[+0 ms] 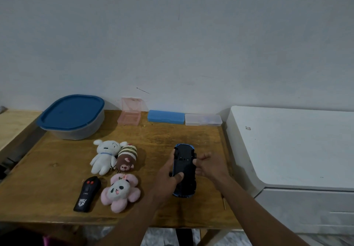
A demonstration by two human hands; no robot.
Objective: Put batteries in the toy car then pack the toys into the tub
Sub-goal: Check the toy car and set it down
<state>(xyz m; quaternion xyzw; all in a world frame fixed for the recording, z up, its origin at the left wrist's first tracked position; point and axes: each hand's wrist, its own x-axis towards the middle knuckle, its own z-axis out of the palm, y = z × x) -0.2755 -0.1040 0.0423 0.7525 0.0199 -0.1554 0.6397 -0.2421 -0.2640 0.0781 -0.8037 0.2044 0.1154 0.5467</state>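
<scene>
A blue toy car (184,169) is held upside down above the wooden table (172,134), its black underside facing me. My left hand (168,174) grips its left side, thumb across the underside. On the car's right side my right hand (206,166) holds it with fingertips, other fingers spread. The tub (76,128), clear with a blue lid on, stands at the back left. A white plush (104,156), a striped brown plush (127,158), a pink panda flower plush (120,191) and a black remote (87,195) lie left of the car.
Along the wall stand an open pink case (130,118), a blue case (165,117) and a clear case (203,119). A thin screwdriver (223,201) lies near the table's right edge. A white cabinet (291,150) adjoins the table on the right.
</scene>
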